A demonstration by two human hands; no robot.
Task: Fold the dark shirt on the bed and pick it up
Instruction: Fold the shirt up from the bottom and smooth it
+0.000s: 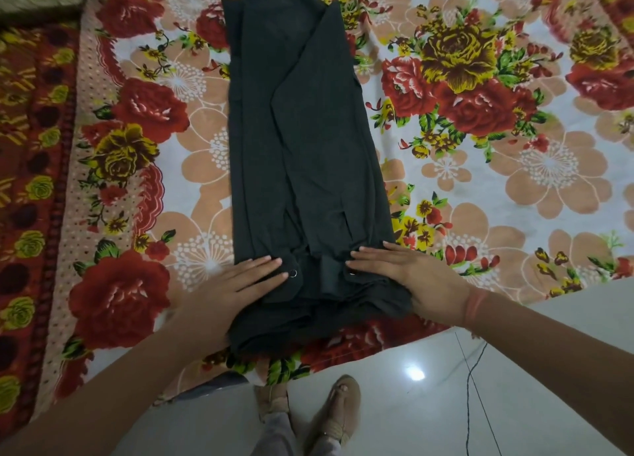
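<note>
The dark shirt [302, 147] lies on the bed as a long narrow strip, its sides folded inward, running from the far edge toward me. Its near end is bunched at the bed's edge, where two small metal rings show. My left hand [236, 284] rests flat on the near left corner of the shirt, fingers spread. On the near right corner my right hand [408, 277] presses flat, a pink band on its wrist. Neither hand grips the cloth.
The bed carries a floral sheet [480, 147] with red and yellow roses. A red patterned blanket [31, 181] lies along the left. Below the bed's edge is a glossy pale floor [514, 370] with a thin black cable [475, 387] and my sandalled feet [308, 411].
</note>
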